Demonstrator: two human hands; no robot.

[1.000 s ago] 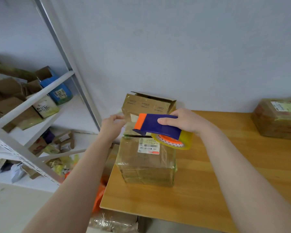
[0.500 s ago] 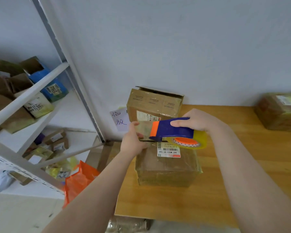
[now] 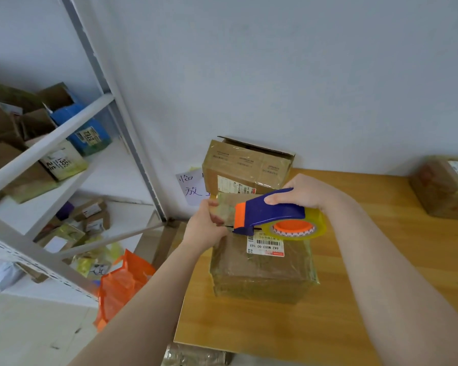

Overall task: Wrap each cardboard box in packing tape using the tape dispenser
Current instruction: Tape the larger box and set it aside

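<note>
Body in view: two arms only, entering from the bottom edge.

Left hand [image 3: 204, 228]: bare. Right hand [image 3: 307, 191]: bare.

Left forearm [image 3: 148, 299]: uncovered along its whole visible length, from the wrist to the lower edge. Right forearm [image 3: 394, 273]: likewise uncovered, from the wrist to the lower right corner.

Fingers slim; nail detail too blurred to record. The wide-angle lens stretches both forearms, which look broad near the edge. Upper arms and torso are out of frame.
</note>
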